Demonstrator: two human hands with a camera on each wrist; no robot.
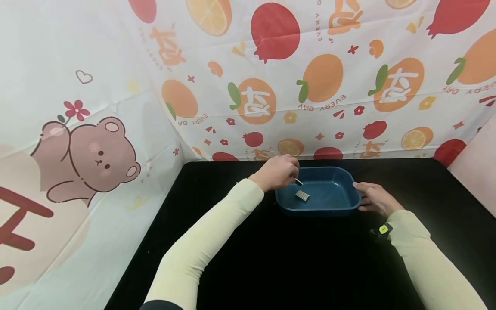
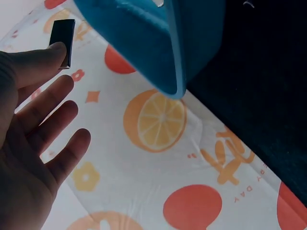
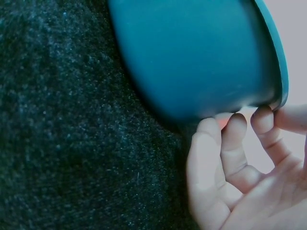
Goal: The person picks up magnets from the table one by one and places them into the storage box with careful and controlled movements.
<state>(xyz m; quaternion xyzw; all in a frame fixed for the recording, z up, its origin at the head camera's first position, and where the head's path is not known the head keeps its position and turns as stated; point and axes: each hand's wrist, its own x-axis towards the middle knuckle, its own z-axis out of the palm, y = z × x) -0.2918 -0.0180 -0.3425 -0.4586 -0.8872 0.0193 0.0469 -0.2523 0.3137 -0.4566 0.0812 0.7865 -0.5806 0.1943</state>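
Note:
My left hand [image 1: 277, 172] is over the left part of a blue plastic basin [image 1: 329, 209]. Between thumb and finger it pinches a small flat rectangular metal piece [image 2: 62, 42], dark and shiny in the left wrist view; the other fingers are loosely bent. Inside the basin, just below that hand, lies a small silvery ribbed block [image 1: 302, 196], which looks like several thin bars side by side. At the basin's right end, my right hand [image 1: 377, 198] grips the rim, thumb at the top edge and bent fingertips against the outer wall.
The basin stands on a black table [image 1: 310, 258] near its back edge. Behind hangs a white cloth [image 1: 348, 129] printed with fruit; another cloth [image 1: 89, 241] with a bear covers the left side. A small dark device with a yellow-green face [image 1: 385, 228] is at the right wrist.

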